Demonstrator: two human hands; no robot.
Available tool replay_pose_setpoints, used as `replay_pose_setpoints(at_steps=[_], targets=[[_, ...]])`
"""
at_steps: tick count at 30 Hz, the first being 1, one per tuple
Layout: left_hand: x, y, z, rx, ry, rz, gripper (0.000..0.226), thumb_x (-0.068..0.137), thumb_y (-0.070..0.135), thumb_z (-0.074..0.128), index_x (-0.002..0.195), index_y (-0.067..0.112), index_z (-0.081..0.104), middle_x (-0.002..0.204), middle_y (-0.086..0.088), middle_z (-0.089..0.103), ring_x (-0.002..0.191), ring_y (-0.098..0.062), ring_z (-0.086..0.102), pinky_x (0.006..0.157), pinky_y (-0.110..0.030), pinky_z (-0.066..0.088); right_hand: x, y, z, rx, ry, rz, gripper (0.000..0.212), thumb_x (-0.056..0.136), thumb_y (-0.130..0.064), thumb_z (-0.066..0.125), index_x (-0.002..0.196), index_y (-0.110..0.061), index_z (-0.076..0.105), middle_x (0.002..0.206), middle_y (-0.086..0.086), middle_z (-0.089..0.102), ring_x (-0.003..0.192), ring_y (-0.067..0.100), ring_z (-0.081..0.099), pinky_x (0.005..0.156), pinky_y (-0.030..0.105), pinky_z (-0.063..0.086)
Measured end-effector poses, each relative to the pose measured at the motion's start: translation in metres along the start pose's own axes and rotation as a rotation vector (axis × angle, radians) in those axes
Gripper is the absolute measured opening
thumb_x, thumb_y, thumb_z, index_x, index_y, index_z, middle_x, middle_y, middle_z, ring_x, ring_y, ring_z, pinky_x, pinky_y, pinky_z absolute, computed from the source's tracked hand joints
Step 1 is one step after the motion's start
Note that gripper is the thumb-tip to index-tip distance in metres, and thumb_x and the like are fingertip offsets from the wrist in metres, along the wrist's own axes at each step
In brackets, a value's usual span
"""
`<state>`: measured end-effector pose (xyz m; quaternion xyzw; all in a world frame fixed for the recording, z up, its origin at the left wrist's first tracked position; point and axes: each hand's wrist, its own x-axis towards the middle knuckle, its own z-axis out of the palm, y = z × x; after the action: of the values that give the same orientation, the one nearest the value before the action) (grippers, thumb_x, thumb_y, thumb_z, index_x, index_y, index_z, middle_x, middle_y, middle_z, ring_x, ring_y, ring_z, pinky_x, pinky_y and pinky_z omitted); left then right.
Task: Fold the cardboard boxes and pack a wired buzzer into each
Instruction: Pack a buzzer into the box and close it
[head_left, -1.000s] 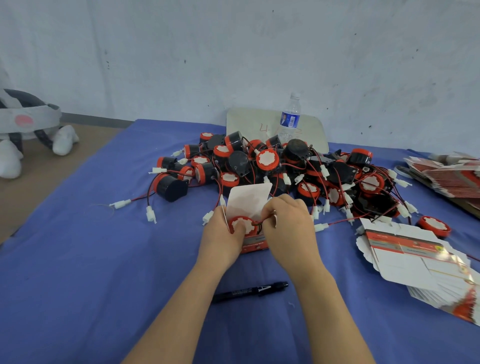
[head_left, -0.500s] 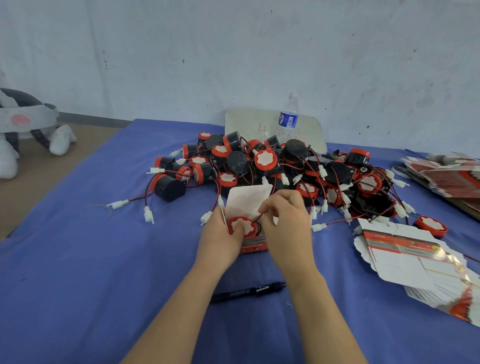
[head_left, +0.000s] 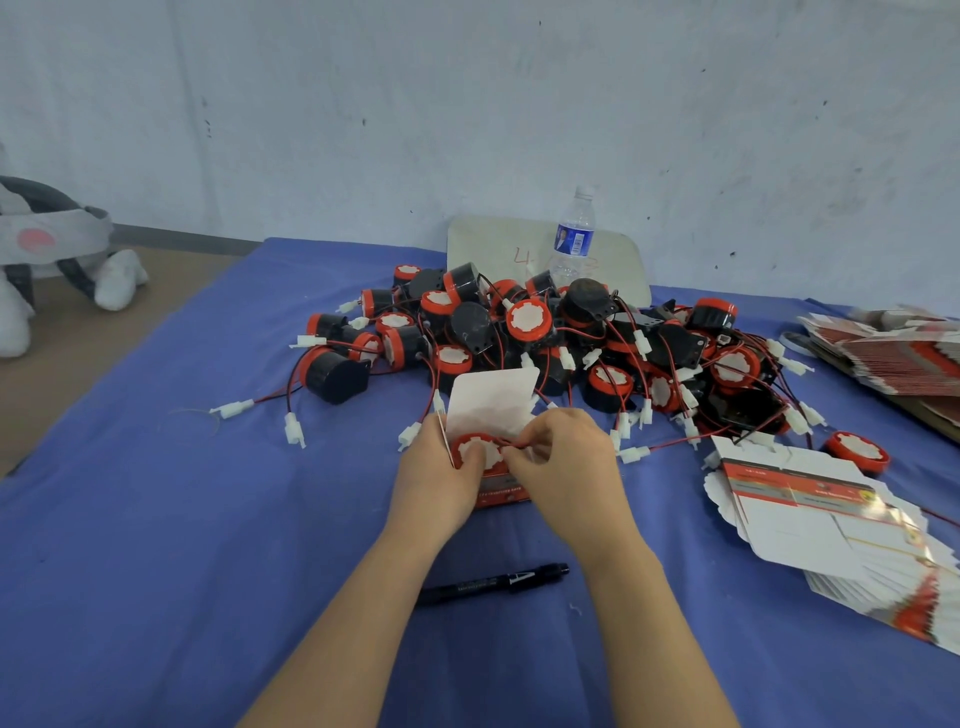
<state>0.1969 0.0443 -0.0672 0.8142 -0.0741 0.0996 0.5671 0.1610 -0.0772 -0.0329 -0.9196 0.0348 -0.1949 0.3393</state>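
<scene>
A small folded cardboard box (head_left: 491, 400) stands on the blue cloth with its white lid flap up. A red-rimmed buzzer (head_left: 480, 451) sits in the box's open top. My left hand (head_left: 436, 475) grips the box's left side, thumb on the buzzer's face. My right hand (head_left: 569, 460) pinches the buzzer's red wire at the box mouth. Behind lies a heap of several black-and-red wired buzzers (head_left: 545, 338) with white connectors. A fanned stack of flat box blanks (head_left: 826, 525) lies to the right.
A black marker pen (head_left: 493, 583) lies between my forearms. A water bottle (head_left: 571, 239) and a white board (head_left: 498, 244) stand at the back by the wall. More flat blanks (head_left: 893, 353) are stacked far right. A loose buzzer (head_left: 857, 451) lies near them. The table's left edge (head_left: 156, 332) borders brown floor.
My right hand's fingers have moved down and left from the lid flap to the box mouth, working the wire in over the buzzer. My left hand holds the box as before.
</scene>
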Motion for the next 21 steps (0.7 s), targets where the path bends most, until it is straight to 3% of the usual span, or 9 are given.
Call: replay_pose_setpoints(at_steps=[6,10,17,21], targets=[[0.0003,-0.0007,0.0002,0.013,-0.006,-0.015,0.015,0.094,0.021,0.053,0.105,0.027,0.045,0.087,0.02,0.05,0.077,0.003,0.05,0.055,-0.008,0.036,0.0,-0.0014,0.0059,-0.071,-0.005,-0.011,0.013,0.087,-0.024,0.067,0.081,-0.012,0.065,0.085,-0.001,0.063,0.083,0.016,0.059,0.074,0.034,0.051],[0.0011,-0.001,0.0012,0.02,-0.006,-0.017,0.015,0.095,0.023,0.053,0.107,0.027,0.044,0.092,0.016,0.05,0.079,-0.002,0.05,0.058,-0.009,0.037,0.0,-0.0025,0.0063,-0.097,-0.018,-0.018,0.026,0.09,-0.036,0.063,0.078,-0.014,0.064,0.07,-0.004,0.057,0.071,0.014,0.053,0.06,0.027,0.042],[0.0017,-0.0008,0.0007,0.01,-0.007,-0.006,0.018,0.094,0.02,0.054,0.108,0.027,0.044,0.089,0.02,0.048,0.075,0.007,0.048,0.053,-0.006,0.039,-0.0032,-0.0065,0.0075,-0.07,0.043,-0.017,0.006,0.094,-0.02,0.058,0.095,-0.015,0.062,0.087,0.0,0.065,0.082,0.017,0.058,0.073,0.034,0.05],[0.0016,-0.0008,0.0013,0.024,-0.012,-0.011,0.017,0.094,0.021,0.054,0.107,0.026,0.044,0.092,0.017,0.05,0.075,0.004,0.048,0.053,-0.005,0.036,-0.003,-0.0069,0.009,-0.129,0.025,-0.02,0.016,0.095,-0.013,0.05,0.1,-0.014,0.065,0.092,0.003,0.066,0.083,0.019,0.058,0.075,0.037,0.051]])
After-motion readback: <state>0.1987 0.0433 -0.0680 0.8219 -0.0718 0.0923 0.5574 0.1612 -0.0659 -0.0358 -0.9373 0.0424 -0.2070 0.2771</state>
